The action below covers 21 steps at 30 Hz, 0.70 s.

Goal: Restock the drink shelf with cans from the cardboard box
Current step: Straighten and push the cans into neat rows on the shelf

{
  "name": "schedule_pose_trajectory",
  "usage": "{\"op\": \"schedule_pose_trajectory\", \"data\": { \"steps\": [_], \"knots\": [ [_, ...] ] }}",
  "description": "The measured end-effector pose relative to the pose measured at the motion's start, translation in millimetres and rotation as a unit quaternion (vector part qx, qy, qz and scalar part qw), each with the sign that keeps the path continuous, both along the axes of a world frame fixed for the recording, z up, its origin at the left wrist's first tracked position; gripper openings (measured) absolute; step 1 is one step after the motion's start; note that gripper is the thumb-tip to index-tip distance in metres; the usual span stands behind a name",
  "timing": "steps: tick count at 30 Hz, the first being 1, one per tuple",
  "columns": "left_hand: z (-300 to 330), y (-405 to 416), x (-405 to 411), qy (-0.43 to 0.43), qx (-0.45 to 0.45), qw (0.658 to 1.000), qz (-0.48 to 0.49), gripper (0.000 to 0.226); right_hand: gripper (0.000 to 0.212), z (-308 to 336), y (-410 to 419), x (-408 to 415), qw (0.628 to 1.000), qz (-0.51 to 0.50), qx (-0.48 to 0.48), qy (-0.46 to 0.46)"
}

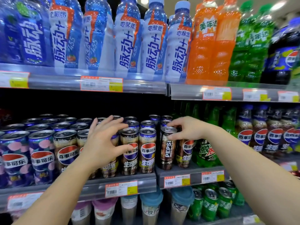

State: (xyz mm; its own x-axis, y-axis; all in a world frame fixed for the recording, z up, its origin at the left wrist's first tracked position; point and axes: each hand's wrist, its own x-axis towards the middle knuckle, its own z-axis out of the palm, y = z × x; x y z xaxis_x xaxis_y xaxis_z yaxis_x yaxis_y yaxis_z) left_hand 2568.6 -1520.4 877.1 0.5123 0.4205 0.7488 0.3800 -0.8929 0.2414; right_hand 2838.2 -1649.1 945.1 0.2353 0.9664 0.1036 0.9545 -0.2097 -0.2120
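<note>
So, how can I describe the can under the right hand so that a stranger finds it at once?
Look at the middle shelf, just right of the break between its two sections. The can stands at the front edge, left of a green bottle, with the right hand pinching its rim. Only this can shows PEPSI ZERO SUGAR written vertically in white; its neighbours show the round logo.

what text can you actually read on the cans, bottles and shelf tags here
"PEPSI ZERO SUGAR": tall dark slim can gripped at its rim by the right hand.
"百事可乐": brown-and-blue cans by the left hand.
"脉动+", "电解质": white-and-blue bottles.
"美年达": orange bottle.
Orange-edged shelf tags: too blurred.
</note>
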Motion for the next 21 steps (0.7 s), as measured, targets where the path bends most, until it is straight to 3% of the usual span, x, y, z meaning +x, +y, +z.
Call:
{"op": "schedule_pose_trajectory", "data": {
  "steps": [4, 7, 11, 17, 21],
  "knots": [
    [6, -5, -1, -0.074, -0.143, 0.985, -0.064, 0.051, 0.056, -1, 2, 0, 0.999, -0.003, 0.025, -0.026],
    [3, -7, 1, -0.096, -0.201, 0.969, -0.106, 0.051, 0.055, -6, 7, -6, 0.995, -0.031, 0.075, -0.057],
    [-4, -5, 1, -0.09, -0.226, 0.962, -0.124, 0.063, 0.063, -5, 5, -2, 0.998, 0.014, 0.034, 0.055],
    [-4, -5, 0, -0.092, -0.239, 0.961, -0.108, 0.066, 0.042, -2, 10, -5, 0.996, -0.004, 0.066, -0.052],
    [-4, -4, 0, -0.089, -0.236, 0.963, -0.095, 0.06, 0.037, 0, 5, 2, 0.998, 0.031, 0.052, 0.026]
  ]
}}
